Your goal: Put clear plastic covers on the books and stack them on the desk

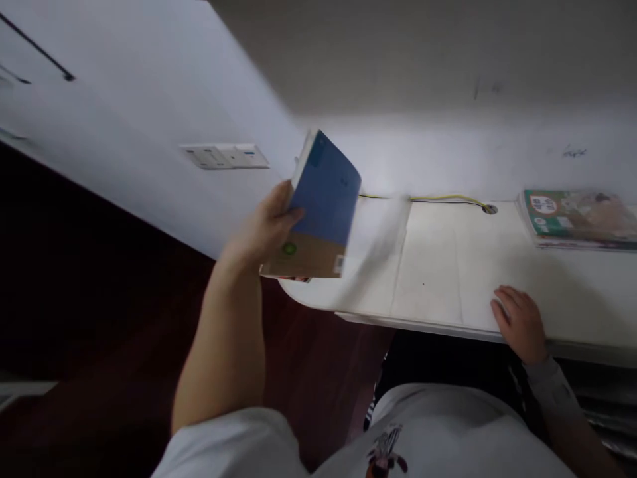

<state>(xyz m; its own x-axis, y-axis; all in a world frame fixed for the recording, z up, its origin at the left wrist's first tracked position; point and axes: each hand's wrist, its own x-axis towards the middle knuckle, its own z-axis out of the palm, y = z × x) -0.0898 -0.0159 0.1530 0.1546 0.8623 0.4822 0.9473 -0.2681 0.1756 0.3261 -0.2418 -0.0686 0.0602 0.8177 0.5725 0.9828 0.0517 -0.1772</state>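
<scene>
Head view: left hand (266,226) clasps blue book (326,199), long axis upright, tilted right.

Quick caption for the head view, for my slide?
The left hand holds a blue-and-tan book over the end of the desk; the right hand rests flat at its front edge, magazines beyond.

Free over desk (438,279) middle; magazines (580,218) far right, cable (442,198) along back, book (323,206) above left edge.

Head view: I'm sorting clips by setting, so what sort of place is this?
Probably a study corner indoors: a white desk set against a white wall, a stack of colourful booklets lying on it, and a blue-and-tan paperback book held in the left hand.
</scene>
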